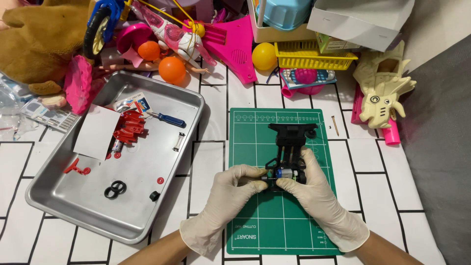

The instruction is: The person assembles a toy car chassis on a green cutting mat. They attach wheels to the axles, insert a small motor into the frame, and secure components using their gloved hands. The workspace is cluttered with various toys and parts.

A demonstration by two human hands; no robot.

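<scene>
As seen from above, lying flat on the green cutting mat (255, 216) in the middle of the table (382, 162): a black toy frame (290, 142). Stretches with its long axis straight away from the body, wide end far, narrow end near. Gripped at that near end by both hands, each in a white glove.

Left hand (226, 194) closed in from the left, thumb and fingertips pinching at a small silver-and-blue motor (283, 173) seated at the frame's near end. Right hand (321, 196) closed in from the right, fingers curled along the frame's right side, thumb touching the motor. Equally near, then: neither hand ahead of the other, both meeting at the motor, with the rest of the frame reaching out beyond the fingertips. Motor's own axis set left to right, crosswise to the frame.

Just beside the mat on the left: a metal tray (147, 216). Holds a blue-handled screwdriver (167, 118), a cluster of red plastic parts (129, 128), a white card (95, 132) and two black rings (115, 189), all well apart from the hands and on the left hand's side. On the table just right of the mat's far corner, a small nail or screw (335, 125); too small to tell which.
</scene>
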